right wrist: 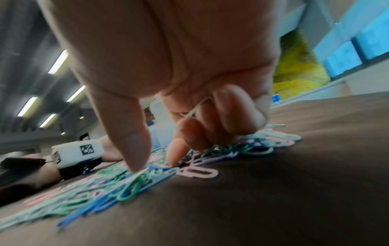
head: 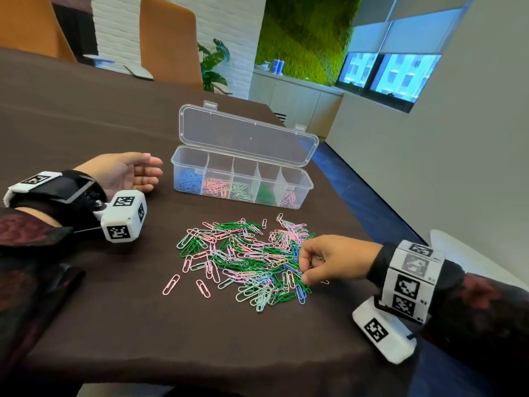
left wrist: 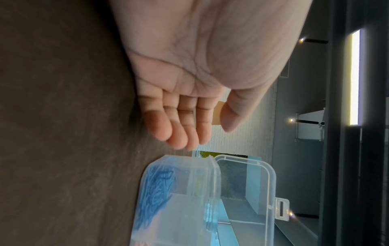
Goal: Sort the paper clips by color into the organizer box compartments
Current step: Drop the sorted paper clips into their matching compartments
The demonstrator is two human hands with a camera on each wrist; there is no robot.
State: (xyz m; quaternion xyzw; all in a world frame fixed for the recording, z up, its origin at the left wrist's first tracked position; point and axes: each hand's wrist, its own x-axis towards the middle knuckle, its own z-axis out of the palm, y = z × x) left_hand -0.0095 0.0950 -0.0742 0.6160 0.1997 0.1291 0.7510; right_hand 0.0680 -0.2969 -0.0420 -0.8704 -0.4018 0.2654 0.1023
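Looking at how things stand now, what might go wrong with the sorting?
The right hand digs into the tangled pile of paper clips with pale clips already tucked in its fingers; linked clips of another color may tag along. The organizer box stands unheld, the left hand idle beside it, so it might shift.

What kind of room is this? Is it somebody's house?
Probably an office meeting room, not a house: a long table with orange chairs, low white cabinets under a green moss wall, and roller blinds over the windows.
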